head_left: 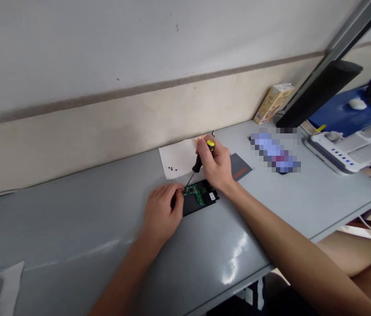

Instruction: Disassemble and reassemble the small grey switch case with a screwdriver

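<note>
A black device with a bare green circuit board (200, 193) lies on the grey desk. Its left end is gripped by my left hand (163, 208), thumb on the near side and fingers on the far side. My right hand (217, 163) is wrapped round a screwdriver (197, 164) with a black and yellow handle. The screwdriver slants down to the left, and its tip meets the upper left of the board near my left fingertips. Behind the device, several tiny dark screws (172, 169) rest on a white sheet of paper (180, 153).
A dark grey flat panel (240, 166) lies right of the paper. Farther right are a blurred-out phone-like object (274, 152), a carton (273, 103), a black post (320, 94) and a white power strip (343, 151) with plugs. The wall runs along the desk's back edge.
</note>
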Demonstrator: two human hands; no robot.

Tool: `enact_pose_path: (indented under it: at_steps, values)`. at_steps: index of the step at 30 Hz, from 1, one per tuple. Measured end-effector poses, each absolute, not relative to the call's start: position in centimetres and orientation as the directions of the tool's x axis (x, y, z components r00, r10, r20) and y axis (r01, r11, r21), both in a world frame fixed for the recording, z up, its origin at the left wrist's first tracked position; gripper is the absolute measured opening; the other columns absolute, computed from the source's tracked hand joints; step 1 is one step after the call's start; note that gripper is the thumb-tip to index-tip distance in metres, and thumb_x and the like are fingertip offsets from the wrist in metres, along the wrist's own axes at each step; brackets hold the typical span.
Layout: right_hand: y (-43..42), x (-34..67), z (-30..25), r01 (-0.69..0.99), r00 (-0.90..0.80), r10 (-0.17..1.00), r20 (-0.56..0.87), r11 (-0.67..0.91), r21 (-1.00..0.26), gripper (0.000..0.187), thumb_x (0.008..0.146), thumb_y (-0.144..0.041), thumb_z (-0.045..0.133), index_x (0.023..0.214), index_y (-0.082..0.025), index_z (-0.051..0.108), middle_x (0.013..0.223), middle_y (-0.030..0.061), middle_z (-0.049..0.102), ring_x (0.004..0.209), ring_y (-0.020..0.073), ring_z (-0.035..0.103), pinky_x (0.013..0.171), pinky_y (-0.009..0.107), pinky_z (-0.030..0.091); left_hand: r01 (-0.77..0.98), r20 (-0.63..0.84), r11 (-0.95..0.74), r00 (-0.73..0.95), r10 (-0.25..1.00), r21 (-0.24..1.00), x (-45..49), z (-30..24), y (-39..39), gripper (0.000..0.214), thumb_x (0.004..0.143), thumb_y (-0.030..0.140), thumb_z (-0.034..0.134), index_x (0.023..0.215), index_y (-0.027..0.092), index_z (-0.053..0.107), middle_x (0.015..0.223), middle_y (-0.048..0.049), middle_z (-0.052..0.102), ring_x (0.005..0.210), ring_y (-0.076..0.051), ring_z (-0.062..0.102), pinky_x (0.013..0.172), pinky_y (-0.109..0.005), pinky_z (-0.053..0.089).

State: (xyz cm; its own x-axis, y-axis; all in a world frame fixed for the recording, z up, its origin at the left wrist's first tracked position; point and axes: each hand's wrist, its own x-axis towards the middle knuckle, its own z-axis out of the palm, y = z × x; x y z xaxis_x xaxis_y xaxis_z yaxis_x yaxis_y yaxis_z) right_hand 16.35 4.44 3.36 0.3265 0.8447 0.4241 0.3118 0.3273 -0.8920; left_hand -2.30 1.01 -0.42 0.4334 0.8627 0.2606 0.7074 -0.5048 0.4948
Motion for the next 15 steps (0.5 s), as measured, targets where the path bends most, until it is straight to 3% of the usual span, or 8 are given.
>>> enact_pose_path:
  at_steps: [15]
  values:
    - [4.03, 16.02, 2.92, 0.289, 0.224, 0.846, 0.485, 0.417, -0.862, 0.037, 0.102, -0.051, 0.051, 0.078, -0.023, 0.047, 0.064, -0.0043, 0.049, 0.058, 0.0102, 0.042, 0.059, 0.028, 0.035, 0.709, 0.269, -0.502, 0.425, 0.865, 0.495, -2.27, -0.63, 1.12, 0.017, 0.1, 0.019, 0.048, 0.101, 0.022, 0.064, 0.1, -0.0043, 0.075, 0.095, -0.026, 0.069, 0.087, -0.042, 0.049]
